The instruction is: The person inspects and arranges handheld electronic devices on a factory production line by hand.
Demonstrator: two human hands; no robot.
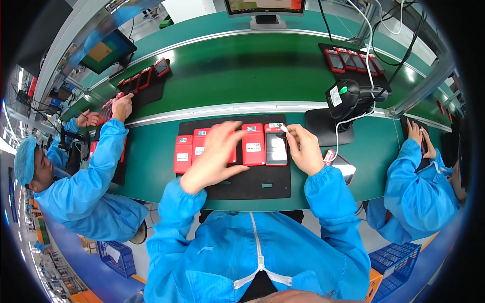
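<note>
A row of red handheld devices lies on a black mat in front of me. At the right end of the row, one device has its screen facing up. The device beside it and the leftmost device lie with labelled red backs upward. My left hand, slightly blurred, hovers with fingers spread over the middle of the row and partly hides the devices there. My right hand pinches a small white tab at the top right corner of the screen-up device.
A black scanner on a stand with a white cable stands right of the mat, near another device. Behind runs a green conveyor carrying mats of red devices. Co-workers in blue sit on the left and right.
</note>
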